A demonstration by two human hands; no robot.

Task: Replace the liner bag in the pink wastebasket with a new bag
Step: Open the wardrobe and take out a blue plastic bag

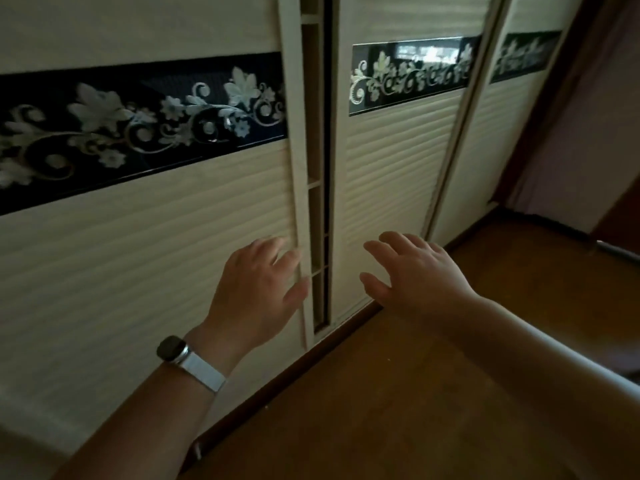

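Note:
Neither the pink wastebasket nor any liner bag is in view. My left hand, with a watch on the wrist, reaches toward the right edge of the left sliding wardrobe door; its fingers are straight and spread. My right hand is stretched out with relaxed fingers in front of the middle sliding door. Both hands hold nothing. Whether the fingertips touch the doors cannot be told.
The cream wardrobe doors have ribbed panels and a black floral band. A narrow dark gap with shelf edges shows between the left and middle doors. A wooden floor lies below, and a purple curtain hangs at the right.

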